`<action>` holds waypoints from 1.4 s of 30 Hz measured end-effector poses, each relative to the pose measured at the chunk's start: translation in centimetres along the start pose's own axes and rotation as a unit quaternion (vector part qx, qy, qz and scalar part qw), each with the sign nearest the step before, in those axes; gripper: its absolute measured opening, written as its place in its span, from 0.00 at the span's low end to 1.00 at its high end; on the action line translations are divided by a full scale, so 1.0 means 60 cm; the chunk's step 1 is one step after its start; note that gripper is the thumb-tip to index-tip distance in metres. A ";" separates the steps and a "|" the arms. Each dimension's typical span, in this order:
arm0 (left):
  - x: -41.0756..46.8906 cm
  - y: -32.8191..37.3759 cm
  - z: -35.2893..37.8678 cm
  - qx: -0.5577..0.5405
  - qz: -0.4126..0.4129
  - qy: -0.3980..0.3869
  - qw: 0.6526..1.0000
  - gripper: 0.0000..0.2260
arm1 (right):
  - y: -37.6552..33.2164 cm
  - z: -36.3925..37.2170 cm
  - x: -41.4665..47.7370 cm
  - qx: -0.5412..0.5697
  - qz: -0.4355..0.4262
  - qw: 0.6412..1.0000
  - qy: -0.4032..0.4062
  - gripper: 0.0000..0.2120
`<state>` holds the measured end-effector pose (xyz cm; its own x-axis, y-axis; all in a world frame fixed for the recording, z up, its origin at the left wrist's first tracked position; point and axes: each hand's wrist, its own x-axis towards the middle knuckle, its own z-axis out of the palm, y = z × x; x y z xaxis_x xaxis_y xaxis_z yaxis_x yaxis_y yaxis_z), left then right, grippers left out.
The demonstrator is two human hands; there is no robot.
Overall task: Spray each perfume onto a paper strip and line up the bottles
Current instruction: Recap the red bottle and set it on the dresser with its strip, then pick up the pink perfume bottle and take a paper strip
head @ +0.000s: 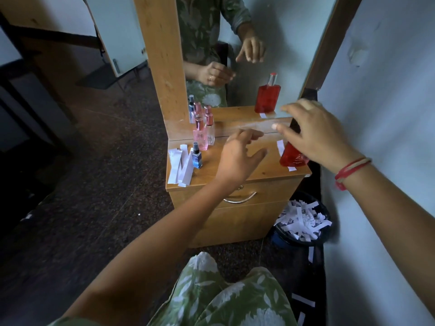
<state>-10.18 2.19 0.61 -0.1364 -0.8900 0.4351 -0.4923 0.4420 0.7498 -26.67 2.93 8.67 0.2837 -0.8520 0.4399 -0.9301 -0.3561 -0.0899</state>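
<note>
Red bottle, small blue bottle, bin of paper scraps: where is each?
red bottle (293, 158): head view, lower glass body.
small blue bottle (196, 159): head view, blue body.
bin (282, 238): head view, dark front wall.

There's one camera, worn on the person's head, looking forward and steeply down along both outstretched arms. It sits close in: the left hand (237, 158) and right hand (315, 135) fill the middle, and the lap is at the bottom edge. It faces a small wooden cabinet (235, 220) and the mirror (282, 31) behind it, which shows the same hands from the front. The wide lens bends the walls, taking in floor on the left and a bin (281, 236) on the right.
</note>
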 end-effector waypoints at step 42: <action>-0.045 -0.145 -0.148 0.121 -0.150 0.043 0.980 0.36 | -0.143 0.280 0.121 0.359 0.169 0.917 0.026 0.27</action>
<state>2.11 1.75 -2.63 0.1137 -0.9582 0.2624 -0.6908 0.1136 0.7141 -12.71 -6.63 -2.40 -0.0225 -0.9475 0.3191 -0.5639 -0.2515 -0.7866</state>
